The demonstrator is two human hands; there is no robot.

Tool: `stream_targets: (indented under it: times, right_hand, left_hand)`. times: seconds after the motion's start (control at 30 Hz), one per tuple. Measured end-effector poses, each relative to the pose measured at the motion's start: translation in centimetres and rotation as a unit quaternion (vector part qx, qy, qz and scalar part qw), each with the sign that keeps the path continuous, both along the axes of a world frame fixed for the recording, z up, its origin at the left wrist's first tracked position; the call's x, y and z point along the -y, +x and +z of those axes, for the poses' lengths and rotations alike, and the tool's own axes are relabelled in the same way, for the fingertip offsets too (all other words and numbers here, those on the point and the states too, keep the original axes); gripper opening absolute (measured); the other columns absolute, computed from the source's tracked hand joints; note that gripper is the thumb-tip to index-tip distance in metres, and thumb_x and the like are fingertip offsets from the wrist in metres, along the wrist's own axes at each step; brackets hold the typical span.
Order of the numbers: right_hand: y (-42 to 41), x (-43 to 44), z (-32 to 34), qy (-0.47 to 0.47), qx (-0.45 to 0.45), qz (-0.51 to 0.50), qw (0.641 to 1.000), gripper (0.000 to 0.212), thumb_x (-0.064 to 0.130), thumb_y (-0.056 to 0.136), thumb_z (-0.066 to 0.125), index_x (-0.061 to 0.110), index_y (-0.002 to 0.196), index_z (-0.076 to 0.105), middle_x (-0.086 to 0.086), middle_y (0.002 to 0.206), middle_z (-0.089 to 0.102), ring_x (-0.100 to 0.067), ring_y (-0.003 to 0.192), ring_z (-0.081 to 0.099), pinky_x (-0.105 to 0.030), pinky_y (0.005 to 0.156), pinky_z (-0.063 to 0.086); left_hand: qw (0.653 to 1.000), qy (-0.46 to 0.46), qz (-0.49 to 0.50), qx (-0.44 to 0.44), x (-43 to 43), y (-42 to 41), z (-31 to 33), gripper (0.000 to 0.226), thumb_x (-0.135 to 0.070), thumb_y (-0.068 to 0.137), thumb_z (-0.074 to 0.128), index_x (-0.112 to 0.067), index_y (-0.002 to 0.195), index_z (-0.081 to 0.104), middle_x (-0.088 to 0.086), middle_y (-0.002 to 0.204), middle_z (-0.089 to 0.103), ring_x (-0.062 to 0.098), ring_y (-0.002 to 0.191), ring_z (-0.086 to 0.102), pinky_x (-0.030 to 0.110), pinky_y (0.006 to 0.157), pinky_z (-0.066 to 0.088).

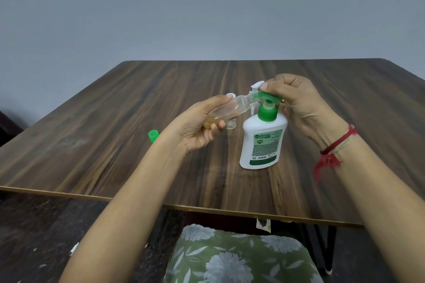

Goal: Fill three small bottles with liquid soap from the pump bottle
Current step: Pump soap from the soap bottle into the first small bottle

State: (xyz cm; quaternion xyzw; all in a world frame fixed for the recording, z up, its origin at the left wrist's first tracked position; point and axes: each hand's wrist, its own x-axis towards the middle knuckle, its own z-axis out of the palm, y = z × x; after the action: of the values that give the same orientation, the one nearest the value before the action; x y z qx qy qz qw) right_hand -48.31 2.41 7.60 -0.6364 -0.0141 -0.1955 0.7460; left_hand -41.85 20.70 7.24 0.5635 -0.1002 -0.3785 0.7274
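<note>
A white pump bottle (262, 142) with a green pump head (269, 97) stands on the wooden table (115, 145). My right hand (296, 103) rests on the pump head, fingers curled over it. My left hand (200, 126) holds a small clear bottle (230, 109) tilted, its open neck at the pump's nozzle; a little amber liquid sits at its low end. Behind it stand two other small clear bottles, one with a white cap (231, 95) and one with a white pump top (257, 85), both mostly hidden.
A loose green cap (153, 134) lies on the table left of my left wrist. The table's near edge runs across below my forearms. A cushion with a green floral print (239, 257) lies under the table. A grey wall stands behind.
</note>
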Motion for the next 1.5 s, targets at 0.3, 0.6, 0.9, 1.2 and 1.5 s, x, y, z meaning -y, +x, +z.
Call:
stream_targets:
  times: [0.3, 0.6, 0.9, 1.2, 1.5]
  right_hand:
    - [0.2, -0.3, -0.1, 0.014, -0.004, 0.012, 1.000, 0.040, 0.011, 0.070, 0.070, 0.021, 0.040, 0.046, -0.006, 0.069, 0.054, -0.009, 0.053, 0.051, -0.016, 0.050, 0.044]
    - [0.5, -0.2, -0.1, 0.009, -0.016, 0.004, 1.000, 0.038, 0.014, 0.072, 0.069, 0.021, 0.043, 0.045, -0.007, 0.067, 0.050, -0.009, 0.052, 0.049, -0.016, 0.050, 0.043]
    - [0.4, -0.1, -0.2, 0.001, -0.025, 0.006, 1.000, 0.036, 0.016, 0.072, 0.071, 0.018, 0.051, 0.042, -0.004, 0.064, 0.049, -0.009, 0.052, 0.049, -0.016, 0.051, 0.042]
    - [0.1, -0.2, -0.3, -0.002, -0.022, -0.005, 1.000, 0.042, 0.005, 0.086, 0.060, 0.016, 0.051, 0.040, 0.006, 0.053, 0.049, -0.004, 0.046, 0.048, -0.014, 0.047, 0.040]
    - [0.2, -0.4, -0.9, 0.015, -0.035, 0.010, 0.999, 0.039, 0.013, 0.070, 0.071, 0.022, 0.045, 0.043, 0.006, 0.054, 0.049, -0.008, 0.051, 0.046, -0.019, 0.052, 0.040]
  left_hand:
    - [1.000, 0.005, 0.005, 0.014, 0.0, 0.1, 0.1, 0.016, -0.025, 0.089, 0.062, -0.010, 0.095, 0.066, 0.011, 0.100, 0.060, 0.005, 0.034, 0.047, 0.010, 0.029, 0.035]
    - [1.000, 0.011, 0.018, 0.022, 0.1, 0.3, -0.1, 0.014, -0.026, 0.088, 0.063, -0.013, 0.093, 0.067, 0.010, 0.104, 0.063, 0.005, 0.035, 0.048, 0.009, 0.029, 0.036]
    - [0.999, 0.020, 0.021, 0.025, 0.1, 0.2, 0.0, 0.015, -0.027, 0.087, 0.065, -0.013, 0.090, 0.067, 0.009, 0.104, 0.064, 0.005, 0.034, 0.047, 0.010, 0.029, 0.035]
    - [0.999, 0.018, 0.020, 0.028, 0.2, 0.0, -0.1, 0.013, -0.026, 0.088, 0.063, -0.013, 0.090, 0.066, 0.011, 0.104, 0.062, 0.005, 0.034, 0.046, 0.010, 0.028, 0.034]
    - [0.998, 0.035, 0.021, 0.039, 0.1, -0.1, 0.0, 0.014, -0.027, 0.088, 0.064, -0.013, 0.087, 0.066, 0.007, 0.090, 0.064, 0.004, 0.035, 0.046, 0.009, 0.029, 0.034]
